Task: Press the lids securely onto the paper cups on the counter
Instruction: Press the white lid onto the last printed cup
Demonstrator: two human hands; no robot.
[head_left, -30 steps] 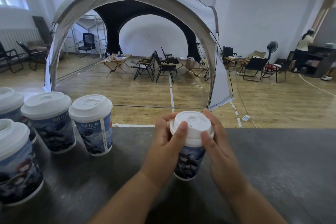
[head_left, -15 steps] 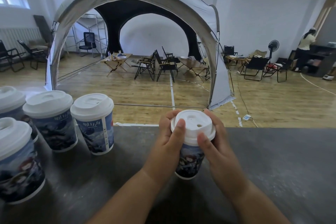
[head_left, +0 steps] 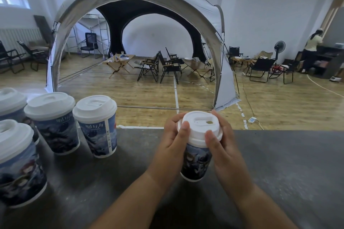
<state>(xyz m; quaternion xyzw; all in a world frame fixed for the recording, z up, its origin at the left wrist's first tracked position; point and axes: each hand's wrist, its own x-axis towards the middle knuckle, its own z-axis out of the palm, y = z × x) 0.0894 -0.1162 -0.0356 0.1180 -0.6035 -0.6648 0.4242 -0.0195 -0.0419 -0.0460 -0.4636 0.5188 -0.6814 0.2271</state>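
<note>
A printed paper cup (head_left: 196, 163) stands on the dark counter (head_left: 279, 173) in front of me with a white lid (head_left: 201, 126) on top. My left hand (head_left: 173, 141) wraps the cup's left side, its thumb on the lid's rim. My right hand (head_left: 223, 147) holds the right side, thumb pressing the lid's front edge. Several lidded cups stand to the left: one (head_left: 96, 126) nearest my hands, another (head_left: 54, 122) beside it, a big near one (head_left: 16, 163), and one (head_left: 9, 102) at the frame edge.
The counter's far edge (head_left: 260, 131) drops off to a wooden floor. Beyond stand a large dome tent (head_left: 219, 52), folding chairs and low tables. A person (head_left: 312, 50) stands at a cabinet far right. Bare counter stretches to the right of my hands.
My thumbs have shifted along the lid's rim, the left one further up and the right one toward the front. The cup stays in the same spot.
</note>
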